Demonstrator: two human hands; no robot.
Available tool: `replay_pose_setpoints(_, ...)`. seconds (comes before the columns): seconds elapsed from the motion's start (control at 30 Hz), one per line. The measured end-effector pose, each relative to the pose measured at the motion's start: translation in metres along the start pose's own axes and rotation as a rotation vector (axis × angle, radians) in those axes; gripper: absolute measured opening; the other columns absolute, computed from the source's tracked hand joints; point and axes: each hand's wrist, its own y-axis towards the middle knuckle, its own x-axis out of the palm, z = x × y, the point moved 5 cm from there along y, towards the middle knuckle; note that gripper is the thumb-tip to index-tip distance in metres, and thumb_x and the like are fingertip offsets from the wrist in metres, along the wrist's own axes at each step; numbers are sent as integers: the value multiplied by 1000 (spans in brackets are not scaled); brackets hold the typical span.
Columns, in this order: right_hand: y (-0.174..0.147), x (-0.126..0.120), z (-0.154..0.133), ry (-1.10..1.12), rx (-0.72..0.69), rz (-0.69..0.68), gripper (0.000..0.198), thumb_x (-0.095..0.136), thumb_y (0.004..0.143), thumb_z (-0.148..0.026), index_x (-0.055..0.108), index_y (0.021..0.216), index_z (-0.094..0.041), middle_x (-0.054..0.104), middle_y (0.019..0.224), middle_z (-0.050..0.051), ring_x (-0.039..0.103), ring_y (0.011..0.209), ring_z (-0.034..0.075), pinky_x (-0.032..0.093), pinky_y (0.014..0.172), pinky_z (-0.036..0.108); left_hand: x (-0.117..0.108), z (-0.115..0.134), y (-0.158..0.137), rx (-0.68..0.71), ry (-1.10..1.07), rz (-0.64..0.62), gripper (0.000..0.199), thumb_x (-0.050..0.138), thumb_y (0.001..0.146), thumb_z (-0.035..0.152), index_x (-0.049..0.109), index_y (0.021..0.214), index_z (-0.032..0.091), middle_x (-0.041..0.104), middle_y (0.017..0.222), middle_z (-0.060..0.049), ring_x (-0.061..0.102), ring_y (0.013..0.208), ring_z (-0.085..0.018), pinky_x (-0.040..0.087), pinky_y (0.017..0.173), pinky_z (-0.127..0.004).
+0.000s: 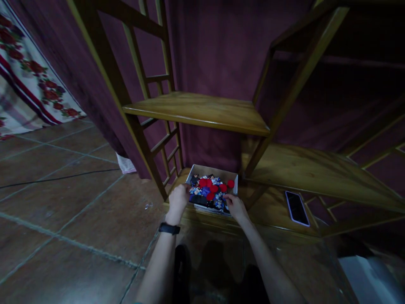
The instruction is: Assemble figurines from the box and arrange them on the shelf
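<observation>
A shallow white cardboard box (232,174) sits on the lowest wooden shelf. Inside it is a jumble of small blue, white and dark figure-like pieces (206,191), with several round red pieces (214,188) on top. My left hand (179,198), a black band on its wrist, is closed at the box's left front corner, its fingertips at the edge. At the right front corner, my right hand (236,207) has its fingertips bent together over the small pieces. What those fingers hold, if anything, is too small to make out.
A phone (297,207) with a light purple edge lies on the low shelf to the right. Above the box juts a wooden shelf board (199,110), with lattice uprights on its left. A purple curtain (215,50) hangs behind. A thin black cable (63,179) crosses the tiled floor.
</observation>
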Motion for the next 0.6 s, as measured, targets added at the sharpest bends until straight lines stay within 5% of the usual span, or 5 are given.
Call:
replay_pose_setpoints(0.3, 10, 29, 0, -308, 131, -140, 28, 52, 78, -33, 57, 103, -23, 63, 104, 9, 58, 98, 22, 41, 77, 30, -6, 4, 6, -13, -206, -2, 26, 48, 79, 32, 64, 99, 27, 66, 95, -6, 59, 91, -19, 41, 74, -25)
replay_pose_setpoints(0.43, 16, 39, 4, -256, 142, -176, 34, 62, 69, -34, 56, 100, -22, 60, 109, 7, 55, 100, 21, 40, 79, 28, -1, 13, 4, 26, -209, -8, 25, 48, 80, 31, 64, 97, 26, 66, 95, -5, 59, 90, -18, 41, 71, -24)
replay_pose_setpoints(0.6, 19, 35, 11, -66, 177, -83, 30, 63, 65, -29, 55, 93, -22, 62, 93, 3, 58, 85, 17, 41, 71, 26, 2, 20, 3, 58, -186, -14, 24, 49, 80, 32, 64, 97, 26, 66, 95, -5, 58, 91, -18, 41, 74, -25)
